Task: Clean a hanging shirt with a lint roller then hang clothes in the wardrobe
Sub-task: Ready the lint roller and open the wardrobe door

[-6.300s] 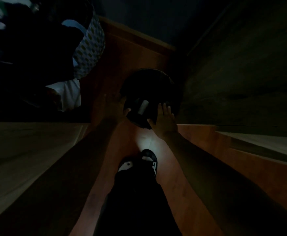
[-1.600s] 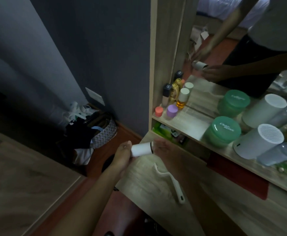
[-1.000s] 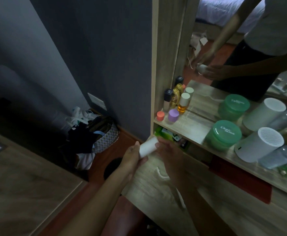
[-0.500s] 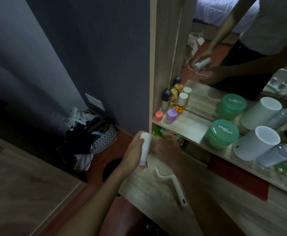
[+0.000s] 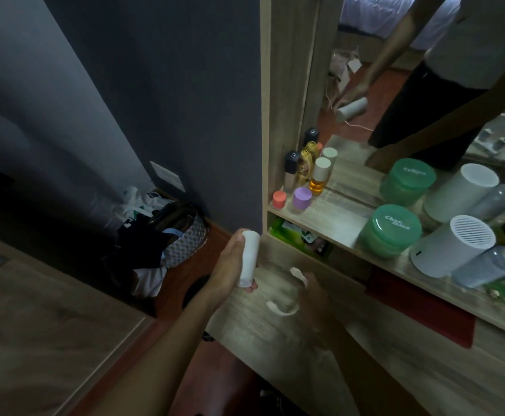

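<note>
Roll (image 5: 248,258) now upright, left hand (image 5: 230,270) gripping, handle (image 5: 287,291) apart

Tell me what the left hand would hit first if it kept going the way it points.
Probably the dresser's side panel. The left hand, holding the roll, points up toward that edge; depth is unclear, so it might slip past to the dark wall.

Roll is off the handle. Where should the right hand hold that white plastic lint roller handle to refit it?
Probably grip the white plastic lint roller handle by its straight grip end, under the right hand, leaving the curved bracket end free toward the white cylindrical lint roll, held upright in the left hand.
</note>
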`<state>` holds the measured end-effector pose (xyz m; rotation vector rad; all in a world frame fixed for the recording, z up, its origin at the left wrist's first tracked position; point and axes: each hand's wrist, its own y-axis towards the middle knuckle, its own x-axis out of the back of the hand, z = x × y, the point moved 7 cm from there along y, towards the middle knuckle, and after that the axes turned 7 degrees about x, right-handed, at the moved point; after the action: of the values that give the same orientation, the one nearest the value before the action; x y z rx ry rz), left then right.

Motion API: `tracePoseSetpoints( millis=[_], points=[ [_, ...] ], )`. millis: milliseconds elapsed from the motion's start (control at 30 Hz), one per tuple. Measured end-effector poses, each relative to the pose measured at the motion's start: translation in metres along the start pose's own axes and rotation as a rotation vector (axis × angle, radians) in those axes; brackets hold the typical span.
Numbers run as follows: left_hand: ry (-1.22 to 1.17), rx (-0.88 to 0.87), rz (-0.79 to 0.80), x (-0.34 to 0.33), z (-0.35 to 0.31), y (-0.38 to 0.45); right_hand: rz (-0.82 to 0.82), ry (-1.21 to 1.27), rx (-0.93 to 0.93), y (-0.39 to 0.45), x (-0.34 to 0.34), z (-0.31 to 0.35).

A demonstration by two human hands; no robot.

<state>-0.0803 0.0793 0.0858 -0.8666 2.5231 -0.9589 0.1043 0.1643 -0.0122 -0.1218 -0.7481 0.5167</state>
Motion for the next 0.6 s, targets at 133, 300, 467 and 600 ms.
tracePoseSetpoints(
  millis=[133,300,467,600],
  points=[
    [0.032,-0.065,-0.039,0.0,-0.007,-0.003,-0.258,0.06,0.401,-0.027,0.039,0.073],
    [0.023,-0.059,0.036,-0.02,-0.007,-0.018,-0.456,-0.104,0.507,-0.053,0.07,0.126],
    [0.178,-0.093,0.13,-0.039,0.005,-0.019,-0.411,-0.091,0.366,-0.054,0.08,0.134],
    [-0.051,-0.004,0.225,-0.045,0.006,-0.03,-0.383,-0.069,0.342,-0.055,0.09,0.141]
  ],
)
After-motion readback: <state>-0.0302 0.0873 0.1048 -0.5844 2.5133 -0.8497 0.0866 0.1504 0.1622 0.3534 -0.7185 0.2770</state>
